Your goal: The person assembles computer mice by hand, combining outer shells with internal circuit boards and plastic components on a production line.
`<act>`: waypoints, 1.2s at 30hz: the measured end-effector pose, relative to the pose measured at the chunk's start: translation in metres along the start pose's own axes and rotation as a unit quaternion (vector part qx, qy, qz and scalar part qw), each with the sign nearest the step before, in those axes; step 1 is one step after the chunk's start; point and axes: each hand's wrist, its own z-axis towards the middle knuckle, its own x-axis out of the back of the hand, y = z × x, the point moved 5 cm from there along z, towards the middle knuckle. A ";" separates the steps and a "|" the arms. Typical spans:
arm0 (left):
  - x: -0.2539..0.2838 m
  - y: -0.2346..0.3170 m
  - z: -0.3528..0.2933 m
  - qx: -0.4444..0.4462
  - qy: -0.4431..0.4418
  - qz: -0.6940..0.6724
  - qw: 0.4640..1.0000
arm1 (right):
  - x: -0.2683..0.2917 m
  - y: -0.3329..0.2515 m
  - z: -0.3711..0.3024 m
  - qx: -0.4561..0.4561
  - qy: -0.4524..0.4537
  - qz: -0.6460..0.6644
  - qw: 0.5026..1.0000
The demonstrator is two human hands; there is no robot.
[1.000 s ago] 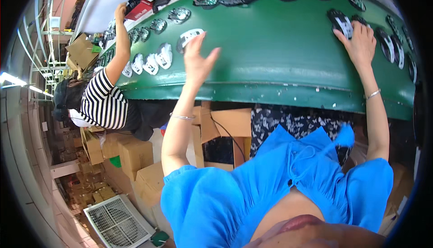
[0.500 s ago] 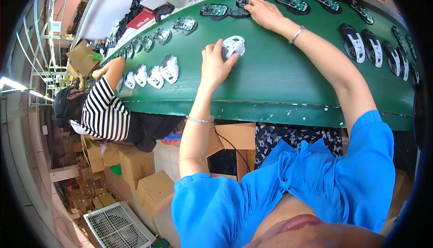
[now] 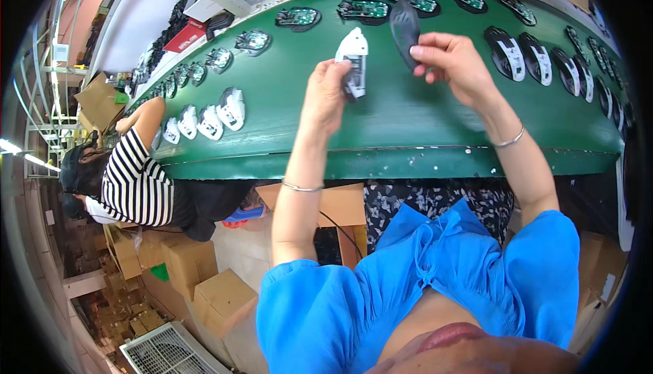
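My left hand (image 3: 326,91) grips a white computer mouse shell (image 3: 356,51) by its side, tilted so that its hollow, dark-lined inside partly shows. To the right of it, my right hand (image 3: 450,64) pinches the lower end of a dark grey mouse base (image 3: 405,30) between thumb and fingers. The base stands upright above the belt with its smooth face showing; its other face is hidden. Shell and base are apart. Behind them on the green conveyor belt (image 3: 292,115) lies a mouse base with a green circuit board (image 3: 364,10).
More bases with boards (image 3: 298,18) line the far side of the belt. White shells (image 3: 231,108) lie at left, black-and-white shells (image 3: 505,54) at right. A co-worker in a striped top (image 3: 139,180) works at the left. Cardboard boxes (image 3: 224,299) stand on the floor.
My right hand has lifted the dark base off the belt's far side and brought it nearer. My left hand has raised and turned the white shell. Belt items appear shifted left.
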 end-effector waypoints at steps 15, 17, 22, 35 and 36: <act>-0.094 -0.021 -0.037 -0.115 -0.011 -0.040 0.993 | -0.010 -0.006 -0.054 0.149 0.079 -0.091 0.981; -0.097 -0.021 -0.037 -0.117 -0.022 -0.049 0.992 | -0.011 -0.015 -0.061 0.270 0.111 -0.223 0.930; -0.103 -0.020 -0.038 -0.123 -0.038 -0.050 0.990 | -0.009 -0.021 -0.063 0.297 0.100 -0.230 0.922; -0.114 0.002 -0.037 -0.091 -0.117 -0.066 0.987 | 0.007 -0.022 -0.044 0.231 -0.058 -0.152 0.959; -0.114 0.000 -0.036 -0.089 -0.118 -0.066 0.987 | 0.008 -0.024 -0.044 0.231 -0.056 -0.152 0.959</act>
